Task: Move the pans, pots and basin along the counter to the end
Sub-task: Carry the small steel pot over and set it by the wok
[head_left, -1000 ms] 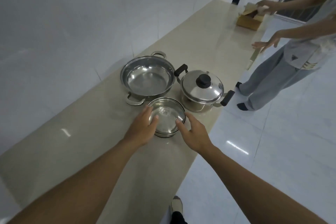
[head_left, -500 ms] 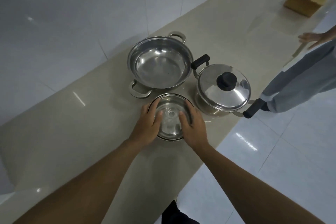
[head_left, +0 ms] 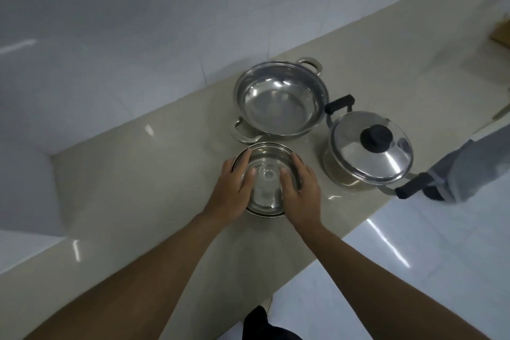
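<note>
The long beige tabletop runs away along the tiled wall, and all the steel sits bunched together part-way down it. Off to the right, over the floor, a bystander's grey trouser leg stands just beside the tabletop's edge.

Biggest of the cookware is the wide two-handled pan. It is open, upright and nearest the wall. Right of it sits the lidded pot with its steel lid on and a black knob on top. One black handle points toward the pan and the other pokes out past the tabletop's edge.

Now the action: the small steel basin is front and centre, its far rim touching or nearly touching the wide pan's near handle. The left grip clasps its left side and the right grip its right, fingers curled round the rim and thumbs laid across the top. Whether it is lifted off the surface, I cannot tell.
</note>
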`<control>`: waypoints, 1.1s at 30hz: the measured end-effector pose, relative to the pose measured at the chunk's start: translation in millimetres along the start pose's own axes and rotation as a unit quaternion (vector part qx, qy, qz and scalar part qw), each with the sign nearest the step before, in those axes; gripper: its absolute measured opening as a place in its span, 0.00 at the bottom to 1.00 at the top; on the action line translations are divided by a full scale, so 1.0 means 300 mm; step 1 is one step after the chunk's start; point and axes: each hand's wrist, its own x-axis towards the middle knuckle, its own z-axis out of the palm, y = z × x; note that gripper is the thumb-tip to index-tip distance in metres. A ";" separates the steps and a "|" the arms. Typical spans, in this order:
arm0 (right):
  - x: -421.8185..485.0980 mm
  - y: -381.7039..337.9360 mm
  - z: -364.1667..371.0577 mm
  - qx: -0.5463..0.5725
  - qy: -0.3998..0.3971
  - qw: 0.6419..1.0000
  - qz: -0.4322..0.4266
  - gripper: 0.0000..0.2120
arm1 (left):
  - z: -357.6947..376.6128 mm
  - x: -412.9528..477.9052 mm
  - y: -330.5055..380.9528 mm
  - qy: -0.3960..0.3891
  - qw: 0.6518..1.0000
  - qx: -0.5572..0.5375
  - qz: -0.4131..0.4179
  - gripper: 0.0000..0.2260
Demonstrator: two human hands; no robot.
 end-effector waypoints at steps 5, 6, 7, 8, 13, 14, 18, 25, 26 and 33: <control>-0.063 -0.112 0.070 0.025 -0.045 0.998 -0.043 0.21 | -0.146 -0.119 -0.005 0.068 0.998 0.003 -0.008 0.23; -0.085 -0.137 0.088 0.030 -0.057 0.997 -0.051 0.21 | -0.181 -0.152 -0.008 0.082 0.997 0.004 -0.007 0.24; -0.110 -0.163 0.107 0.036 -0.068 0.995 -0.058 0.22 | -0.217 -0.186 -0.012 0.095 0.995 0.005 -0.007 0.24; -0.137 -0.190 0.127 0.042 -0.079 0.994 -0.063 0.22 | -0.255 -0.223 -0.017 0.108 0.994 0.004 -0.008 0.24; -0.324 -0.352 0.259 0.068 -0.127 0.985 -0.093 0.21 | -0.463 -0.454 -0.062 0.173 0.985 -0.003 -0.026 0.24; -0.375 -0.387 0.286 0.071 -0.138 0.983 -0.101 0.21 | -0.508 -0.511 -0.073 0.188 0.982 -0.001 -0.027 0.23; -0.599 -0.513 0.397 0.098 -0.191 0.970 -0.117 0.20 | -0.677 -0.760 -0.130 0.242 0.970 0.010 -0.036 0.24; -1.007 -0.703 0.606 0.134 -0.299 0.935 -0.133 0.20 | -0.914 -1.215 -0.252 0.350 0.931 0.018 -0.102 0.22; -1.064 -0.725 0.632 0.138 -0.313 0.930 -0.134 0.20 | -0.942 -1.276 -0.271 0.362 0.925 0.020 -0.111 0.22; -1.371 -0.870 0.845 0.131 -0.414 0.886 -0.163 0.20 | -1.141 -1.602 -0.390 0.441 0.878 0.016 -0.184 0.23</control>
